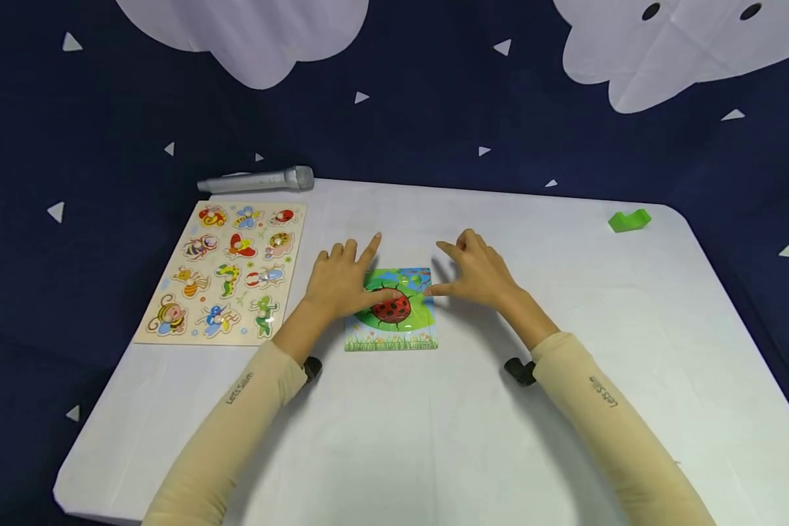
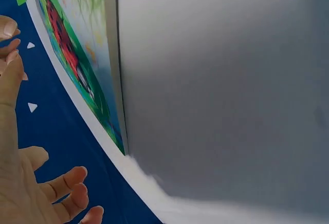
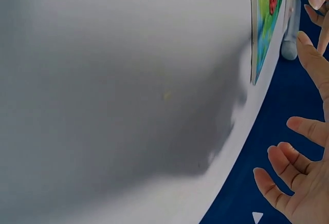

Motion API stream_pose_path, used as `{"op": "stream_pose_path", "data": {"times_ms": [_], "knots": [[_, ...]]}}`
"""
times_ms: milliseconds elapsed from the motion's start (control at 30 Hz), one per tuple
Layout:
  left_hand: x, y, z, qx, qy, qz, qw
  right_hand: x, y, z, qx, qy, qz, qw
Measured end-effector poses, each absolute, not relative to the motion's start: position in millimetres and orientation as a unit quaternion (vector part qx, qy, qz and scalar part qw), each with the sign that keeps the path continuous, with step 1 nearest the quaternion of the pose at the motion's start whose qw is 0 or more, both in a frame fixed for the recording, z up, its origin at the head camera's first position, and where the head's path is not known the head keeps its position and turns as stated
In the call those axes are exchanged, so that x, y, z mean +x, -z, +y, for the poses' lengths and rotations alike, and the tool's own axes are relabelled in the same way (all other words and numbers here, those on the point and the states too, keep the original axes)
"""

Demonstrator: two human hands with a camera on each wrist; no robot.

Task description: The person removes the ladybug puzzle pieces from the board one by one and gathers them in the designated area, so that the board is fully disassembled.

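Note:
A square ladybug picture puzzle (image 1: 394, 340) lies flat near the middle of the white table, its red ladybug on a green leaf. Over its left side in the head view is my left hand (image 1: 343, 281), fingers spread and thumb stretched across the ladybug. My right hand (image 1: 476, 272) hovers at the puzzle's right edge, thumb and index finger extended and the other fingers bent. Neither hand grips anything. In the left wrist view the puzzle (image 2: 97, 34) stands apart from the left hand's loosely bent fingers.
To the left lies a wooden insect peg board (image 1: 237, 274) with several colourful pieces. Behind it, a silver microphone (image 1: 256, 180) rests at the table's back edge. A green block (image 1: 629, 220) sits at the back right. A dark blue curtain (image 1: 421, 124) hangs behind the table.

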State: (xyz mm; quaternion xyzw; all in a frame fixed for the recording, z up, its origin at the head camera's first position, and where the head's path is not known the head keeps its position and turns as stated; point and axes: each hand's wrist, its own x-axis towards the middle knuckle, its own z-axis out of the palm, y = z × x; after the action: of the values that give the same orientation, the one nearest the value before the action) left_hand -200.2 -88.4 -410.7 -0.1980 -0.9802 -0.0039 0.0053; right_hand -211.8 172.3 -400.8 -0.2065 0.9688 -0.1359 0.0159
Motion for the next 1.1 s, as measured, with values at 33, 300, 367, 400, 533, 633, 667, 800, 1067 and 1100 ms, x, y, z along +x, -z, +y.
{"op": "stream_pose_path", "data": {"times_ms": [33,300,367,400,533,633,667,800,1067,1100], "knots": [[-198.6,411.3,-87.4,-0.200,0.006,-0.980,0.003,-211.2,401.7,171.5,-0.208,0.137,0.968,0.016],[-190.0,417.5,-78.9,-0.213,0.003,-0.977,-0.013,-204.9,408.5,163.2,-0.224,0.139,0.964,0.032],[-188.7,418.9,-77.6,-0.215,-0.002,-0.976,-0.019,-203.4,409.3,161.0,-0.228,0.139,0.963,0.037],[-188.0,419.5,-77.1,-0.216,-0.003,-0.976,-0.023,-202.9,409.8,159.9,-0.230,0.138,0.963,0.039],[-186.1,421.4,-75.5,-0.217,-0.005,-0.975,-0.038,-201.4,411.9,156.2,-0.233,0.135,0.962,0.048],[-185.1,422.7,-74.8,-0.218,-0.010,-0.975,-0.045,-201.1,413.5,153.7,-0.238,0.134,0.961,0.051],[-185.1,423.3,-74.6,-0.218,-0.012,-0.975,-0.046,-201.1,414.0,152.9,-0.239,0.133,0.960,0.052],[-184.3,425.6,-73.8,-0.217,-0.019,-0.975,-0.053,-200.2,415.8,150.6,-0.242,0.129,0.960,0.057],[-182.4,427.7,-71.4,-0.211,-0.022,-0.975,-0.068,-197.4,419.3,148.2,-0.238,0.125,0.961,0.068],[-182.3,427.9,-71.3,-0.210,-0.022,-0.975,-0.070,-197.1,419.6,148.0,-0.239,0.124,0.961,0.067]]}}
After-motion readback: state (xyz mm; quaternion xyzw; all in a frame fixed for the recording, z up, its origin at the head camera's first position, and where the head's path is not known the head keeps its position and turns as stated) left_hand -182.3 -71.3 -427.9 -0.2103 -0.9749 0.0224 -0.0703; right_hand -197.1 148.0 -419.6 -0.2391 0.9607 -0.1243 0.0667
